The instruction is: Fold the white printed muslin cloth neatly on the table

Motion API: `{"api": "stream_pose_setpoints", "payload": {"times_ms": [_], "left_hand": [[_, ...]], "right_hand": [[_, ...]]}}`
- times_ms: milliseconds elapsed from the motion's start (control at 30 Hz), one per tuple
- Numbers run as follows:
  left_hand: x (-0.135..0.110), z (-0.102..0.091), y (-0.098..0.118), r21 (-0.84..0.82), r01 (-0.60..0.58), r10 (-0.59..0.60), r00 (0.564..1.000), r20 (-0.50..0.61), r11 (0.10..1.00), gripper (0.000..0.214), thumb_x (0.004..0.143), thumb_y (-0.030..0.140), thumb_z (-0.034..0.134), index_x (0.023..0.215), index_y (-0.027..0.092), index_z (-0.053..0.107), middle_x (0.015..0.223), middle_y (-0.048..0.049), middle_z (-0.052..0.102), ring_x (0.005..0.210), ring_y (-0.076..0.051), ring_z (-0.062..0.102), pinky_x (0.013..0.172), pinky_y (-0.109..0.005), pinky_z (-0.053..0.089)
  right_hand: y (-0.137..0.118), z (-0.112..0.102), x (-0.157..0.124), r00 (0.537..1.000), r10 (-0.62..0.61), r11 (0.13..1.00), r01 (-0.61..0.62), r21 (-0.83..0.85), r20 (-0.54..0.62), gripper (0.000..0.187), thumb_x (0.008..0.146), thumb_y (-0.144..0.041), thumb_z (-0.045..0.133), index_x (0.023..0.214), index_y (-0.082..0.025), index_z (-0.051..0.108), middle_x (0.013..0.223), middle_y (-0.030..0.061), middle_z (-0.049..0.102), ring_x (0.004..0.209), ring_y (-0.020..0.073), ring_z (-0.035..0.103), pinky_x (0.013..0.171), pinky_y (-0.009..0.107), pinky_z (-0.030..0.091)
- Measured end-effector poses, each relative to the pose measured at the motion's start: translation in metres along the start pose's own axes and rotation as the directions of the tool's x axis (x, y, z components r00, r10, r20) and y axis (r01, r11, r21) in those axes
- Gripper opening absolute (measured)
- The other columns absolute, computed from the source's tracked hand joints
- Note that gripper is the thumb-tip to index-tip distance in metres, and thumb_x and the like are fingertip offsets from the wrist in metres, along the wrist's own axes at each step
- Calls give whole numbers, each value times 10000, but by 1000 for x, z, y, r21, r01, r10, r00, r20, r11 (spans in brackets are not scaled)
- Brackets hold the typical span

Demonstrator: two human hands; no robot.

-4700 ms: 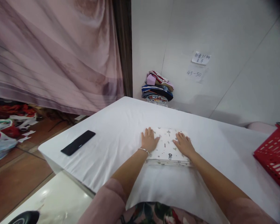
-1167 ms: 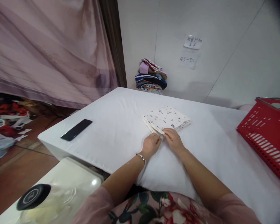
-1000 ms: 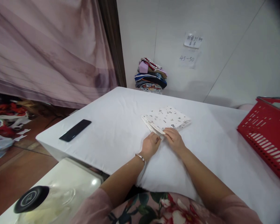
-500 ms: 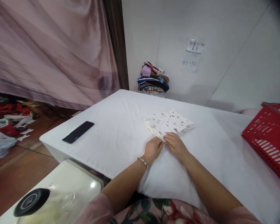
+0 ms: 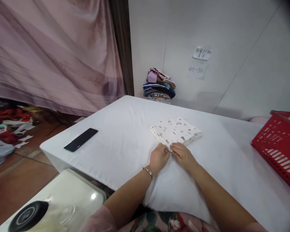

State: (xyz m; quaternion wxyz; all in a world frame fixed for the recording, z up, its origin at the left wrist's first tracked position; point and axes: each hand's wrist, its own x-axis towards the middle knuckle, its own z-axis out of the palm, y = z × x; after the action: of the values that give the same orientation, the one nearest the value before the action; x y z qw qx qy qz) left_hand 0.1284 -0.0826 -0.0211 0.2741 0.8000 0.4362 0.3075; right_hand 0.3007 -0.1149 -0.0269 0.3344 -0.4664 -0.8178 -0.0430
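A folded white cloth [image 5: 176, 130] with small dark prints lies turned like a diamond on the white table [image 5: 116, 141]. My left hand [image 5: 159, 158] and my right hand [image 5: 183, 155] meet at the cloth's near corner, fingers curled and pinching its edge. A thin bracelet circles my left wrist. Both forearms rest on the table top, with pink sleeves at the frame's bottom.
A black phone [image 5: 80, 139] lies near the table's left edge. A red plastic basket [image 5: 279, 146] stands at the right. Folded clothes are stacked [image 5: 159, 85] against the wall behind the table. A white appliance with a black round knob [image 5: 29, 216] sits low left.
4.7 s ago both hands lay flat on the squared cloth. Since then the cloth turned diamond-wise and both hands came to its near corner; in the last second they have hardly moved.
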Motion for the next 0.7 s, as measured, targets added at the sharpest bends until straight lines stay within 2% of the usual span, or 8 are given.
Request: {"api": "stream_pose_setpoints", "payload": {"times_ms": [100,267,367,467,600,667,700], "left_hand": [[0,-1,0,17,-65,65,998,-2,998,243,768,185,557,1006,230,570,975,-7,577,833,-125,553,737,-237,449],[1,0,-3,41,-133,131,990,52,990,199,808,204,528,986,252,603,955,0,587,847,-123,565,747,-229,456],[3,1,-6,73,-141,139,990,40,987,190,827,223,509,989,238,607,937,0,596,830,-120,573,744,-231,455],[4,1,-7,95,-156,153,988,39,983,197,841,222,490,999,231,607,933,-2,604,823,-120,577,743,-236,453],[4,-1,-6,103,-141,135,989,64,985,187,846,225,482,987,239,604,914,2,611,818,-124,578,723,-238,446],[4,-2,-5,114,-135,127,989,72,984,178,844,216,480,977,236,597,915,2,610,818,-126,575,719,-242,442],[4,-3,-4,120,-135,127,989,73,983,172,843,211,479,968,233,594,917,1,607,817,-126,573,716,-244,440]], "right_hand": [[0,0,-1,1000,7,1000,-7,23,-12,227,879,-183,463,1055,-220,601,1059,79,648,1063,224,558,955,463,424],[2,2,-4,996,87,993,-85,82,-30,258,866,-224,490,1102,-224,592,1081,73,650,1095,223,546,981,459,394],[11,-1,-4,987,163,986,-163,26,9,264,895,-237,434,1096,-230,606,1110,63,649,1146,221,515,1016,480,329],[32,-10,-5,958,286,956,-284,-67,17,288,923,-287,387,1080,-234,622,1165,61,625,1178,226,487,1020,502,285],[78,-32,-13,885,465,870,-464,-166,-39,314,914,-303,375,1098,-241,622,1223,58,588,1226,244,430,1018,526,250],[102,-44,-17,813,575,800,-582,-146,-92,303,885,-290,404,1063,-241,645,1227,48,586,1238,240,415,1031,501,249],[114,-50,-18,753,644,748,-657,-98,-131,293,865,-282,423,1028,-235,662,1222,44,590,1234,229,421,1039,465,261]]}}
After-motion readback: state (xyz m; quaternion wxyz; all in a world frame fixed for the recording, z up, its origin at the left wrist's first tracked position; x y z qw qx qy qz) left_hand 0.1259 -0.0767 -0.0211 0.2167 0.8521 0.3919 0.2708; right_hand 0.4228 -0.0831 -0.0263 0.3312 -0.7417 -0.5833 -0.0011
